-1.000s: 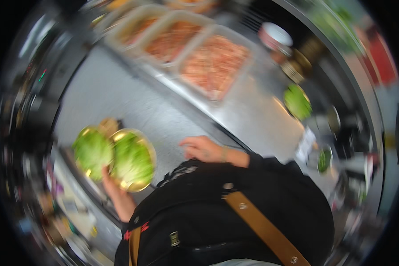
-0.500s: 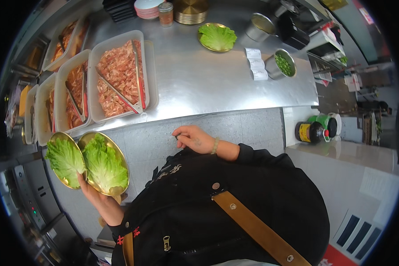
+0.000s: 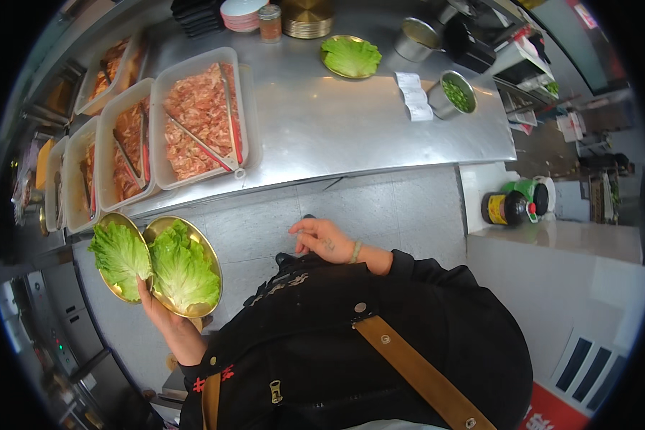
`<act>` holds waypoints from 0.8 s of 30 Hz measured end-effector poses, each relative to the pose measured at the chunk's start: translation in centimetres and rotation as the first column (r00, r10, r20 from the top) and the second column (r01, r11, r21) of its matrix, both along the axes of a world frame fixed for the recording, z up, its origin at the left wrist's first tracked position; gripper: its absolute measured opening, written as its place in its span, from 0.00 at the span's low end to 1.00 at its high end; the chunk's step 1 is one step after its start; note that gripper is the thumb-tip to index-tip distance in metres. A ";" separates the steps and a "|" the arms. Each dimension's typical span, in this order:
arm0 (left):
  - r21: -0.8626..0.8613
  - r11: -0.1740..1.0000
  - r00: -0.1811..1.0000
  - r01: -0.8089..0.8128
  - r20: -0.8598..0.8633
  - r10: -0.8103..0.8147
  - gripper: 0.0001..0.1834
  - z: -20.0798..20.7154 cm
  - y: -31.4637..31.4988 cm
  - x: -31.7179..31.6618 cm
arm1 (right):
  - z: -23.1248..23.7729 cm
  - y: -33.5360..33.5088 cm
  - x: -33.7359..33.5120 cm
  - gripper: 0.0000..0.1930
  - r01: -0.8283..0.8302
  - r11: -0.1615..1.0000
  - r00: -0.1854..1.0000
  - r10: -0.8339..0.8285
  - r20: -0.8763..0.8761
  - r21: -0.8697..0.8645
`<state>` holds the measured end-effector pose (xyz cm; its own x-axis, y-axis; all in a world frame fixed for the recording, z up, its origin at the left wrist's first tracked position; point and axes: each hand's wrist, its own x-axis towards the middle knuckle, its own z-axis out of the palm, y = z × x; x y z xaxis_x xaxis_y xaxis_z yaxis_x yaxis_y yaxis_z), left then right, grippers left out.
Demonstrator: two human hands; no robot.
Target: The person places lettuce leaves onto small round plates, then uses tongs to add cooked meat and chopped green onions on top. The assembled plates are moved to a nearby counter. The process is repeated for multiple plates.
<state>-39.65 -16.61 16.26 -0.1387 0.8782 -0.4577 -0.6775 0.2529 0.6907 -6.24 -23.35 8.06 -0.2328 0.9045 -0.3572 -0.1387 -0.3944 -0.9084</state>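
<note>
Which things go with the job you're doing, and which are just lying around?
Seem part of the job:
left hand
two gold plates it holds
lettuce on both

Seem just nearby:
tubs of meat
tongs
paper slip
metal pot of chopped greens

Can't be sure:
third lettuce plate on the counter

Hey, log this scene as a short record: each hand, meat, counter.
Left hand: holds two gold plates of lettuce
Right hand: loosely curled before the dark apron, nothing visibly held
Meat: in clear tubs; red-handled tongs lie on the nearest
Counter: metal; also bears another lettuce plate, paper slips, a metal container of chopped greens
</note>
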 end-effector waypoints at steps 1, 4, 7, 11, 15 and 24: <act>-0.006 0.999 0.999 -0.040 -0.037 0.039 0.25 0.2 -0.3 0.0 | 0.0 0.8 0.5 0.13 0.016 1.000 1.000 -0.016 0.003 0.019; -0.027 0.996 0.993 -0.086 -0.081 0.083 0.27 1.0 -0.6 0.5 | 0.0 3.9 2.7 0.12 0.052 0.974 0.996 -0.067 0.064 0.219; 0.006 0.998 0.995 -0.065 -0.073 0.065 0.29 1.6 -0.5 1.5 | -0.7 8.1 7.3 0.10 0.223 0.941 0.958 -0.259 0.120 0.253; 0.001 0.998 0.993 -0.055 -0.109 0.055 0.29 1.9 0.5 3.0 | -2.1 11.0 15.7 0.10 0.299 0.894 0.880 -0.394 0.265 0.334; -0.020 0.999 0.992 -0.032 -0.123 0.029 0.28 1.8 2.0 4.7 | -3.2 8.7 22.8 0.11 0.017 0.845 0.143 -0.531 0.835 0.534; -0.025 0.999 0.985 0.022 -0.172 -0.026 0.27 1.8 5.2 8.1 | -5.4 4.1 29.3 0.27 0.149 0.923 -0.073 -0.347 0.935 0.355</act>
<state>-31.57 -11.42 18.10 -0.1959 0.8717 -0.4492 -0.5425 0.2852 0.7901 23.07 -19.24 2.66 0.5039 0.8569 0.1089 0.8474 -0.4659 -0.2548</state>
